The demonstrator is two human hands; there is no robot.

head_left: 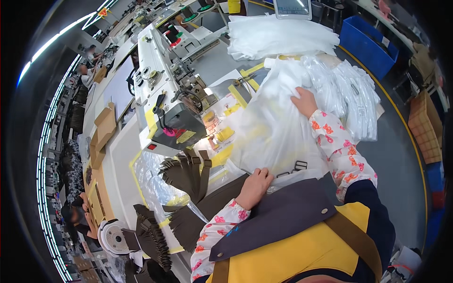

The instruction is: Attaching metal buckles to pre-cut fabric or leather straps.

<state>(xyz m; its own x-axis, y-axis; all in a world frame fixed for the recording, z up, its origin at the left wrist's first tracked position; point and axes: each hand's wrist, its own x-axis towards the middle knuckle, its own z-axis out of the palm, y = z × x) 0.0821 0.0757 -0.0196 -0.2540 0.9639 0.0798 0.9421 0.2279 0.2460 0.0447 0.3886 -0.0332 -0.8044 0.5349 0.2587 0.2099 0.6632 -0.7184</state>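
While the white sewing machine stands at left, a large clear plastic bag lies across the table beside it; brown straps fan out below. Right hand flat on the bag's top — no grasp; left hand pinching its lower edge.

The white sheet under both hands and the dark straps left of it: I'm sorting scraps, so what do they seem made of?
The white sheet looks like thin translucent plastic film: glossy, crinkled, yellow tape showing through. The dark straps look like matte brown woven webbing, though the weave is too small to confirm.
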